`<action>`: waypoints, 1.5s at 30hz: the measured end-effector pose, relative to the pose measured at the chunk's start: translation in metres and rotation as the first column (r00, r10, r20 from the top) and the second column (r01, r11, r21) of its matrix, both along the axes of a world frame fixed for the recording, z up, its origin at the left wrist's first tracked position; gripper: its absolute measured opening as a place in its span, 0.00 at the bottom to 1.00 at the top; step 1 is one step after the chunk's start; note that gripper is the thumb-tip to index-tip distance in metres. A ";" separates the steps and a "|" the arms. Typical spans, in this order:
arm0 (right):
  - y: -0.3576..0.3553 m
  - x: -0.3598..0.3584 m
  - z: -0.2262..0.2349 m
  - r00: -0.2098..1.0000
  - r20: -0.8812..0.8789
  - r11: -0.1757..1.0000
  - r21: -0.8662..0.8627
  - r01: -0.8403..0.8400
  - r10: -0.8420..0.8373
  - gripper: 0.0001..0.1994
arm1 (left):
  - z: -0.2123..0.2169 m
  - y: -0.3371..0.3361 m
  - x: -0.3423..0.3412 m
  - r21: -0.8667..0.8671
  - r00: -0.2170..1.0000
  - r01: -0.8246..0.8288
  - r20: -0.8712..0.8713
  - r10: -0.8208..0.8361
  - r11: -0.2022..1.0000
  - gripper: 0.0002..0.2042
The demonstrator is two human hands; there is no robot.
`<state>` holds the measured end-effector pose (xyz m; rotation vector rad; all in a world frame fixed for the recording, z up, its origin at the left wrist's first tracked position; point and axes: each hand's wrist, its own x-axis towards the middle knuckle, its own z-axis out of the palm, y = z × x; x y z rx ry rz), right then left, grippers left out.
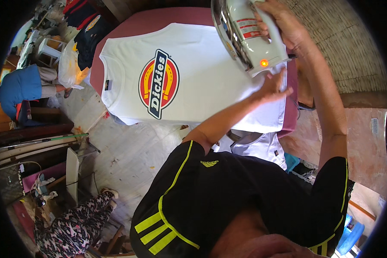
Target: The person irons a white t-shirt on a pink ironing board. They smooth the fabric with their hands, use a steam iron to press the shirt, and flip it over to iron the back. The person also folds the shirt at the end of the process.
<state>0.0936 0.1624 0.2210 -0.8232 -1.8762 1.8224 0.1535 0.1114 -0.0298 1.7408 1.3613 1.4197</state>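
A white shirt [202, 86] lies spread on a maroon-covered ironing table [155, 16], its neckline toward the left. Its front bears a round red and yellow print [159, 84] crossed by a dark lettered band. At the upper right, my right hand [284, 26] is wrapped round the handle of a silver and white iron [256, 43], which has an orange light glowing at its heel. Below that heel, my left hand [273, 88] is over the shirt's lower end, fingers apart and holding nothing. Whether it touches the cloth I cannot tell.
White garments [260, 148] hang below the table's near side. Dark clothes [88, 41] and a plastic bag [71, 64] are at the far left. A person in blue [21, 88] bends at the left; camouflage-trousered legs [75, 223] show lower left. Woven matting [344, 43] covers the right side.
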 end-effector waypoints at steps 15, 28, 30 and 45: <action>-0.067 -0.071 -0.127 0.955 0.253 0.807 0.590 -0.025 -0.155 0.22 | 0.049 -0.271 -0.142 -0.344 0.983 0.074 0.184 -0.010 0.936 0.03; -0.162 -0.017 -0.124 0.947 0.309 0.836 0.540 -0.096 -0.091 0.17 | 0.015 -0.238 -0.273 0.033 0.498 -0.663 -0.726 0.474 0.748 0.28; -0.187 -0.004 -0.117 0.953 0.292 0.871 0.487 -0.073 -0.084 0.15 | 0.017 -0.235 -0.269 0.005 0.500 -0.666 -0.740 0.450 0.746 0.29; 0.062 0.035 -0.169 0.715 -0.129 -0.650 0.548 -0.526 -0.687 0.10 | 0.015 -0.237 -0.275 0.019 0.426 -0.648 -0.820 0.383 0.761 0.34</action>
